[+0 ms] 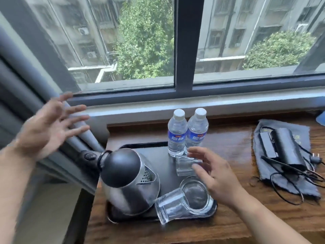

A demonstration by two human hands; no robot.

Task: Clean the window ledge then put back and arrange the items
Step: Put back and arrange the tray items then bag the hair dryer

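Note:
A black tray lies on the wooden window ledge. On it stand a steel kettle with a black lid, two water bottles, an upturned glass, a glass ashtray and a tipped glass. My right hand hovers over the upturned glass, fingers spread and holding nothing. My left hand is raised at the left by the grey curtain, palm open.
A dark cloth pouch with a black hair dryer and its tangled cord lies at the right of the ledge. The window frame and glass rise behind. A blue object shows at the far right edge.

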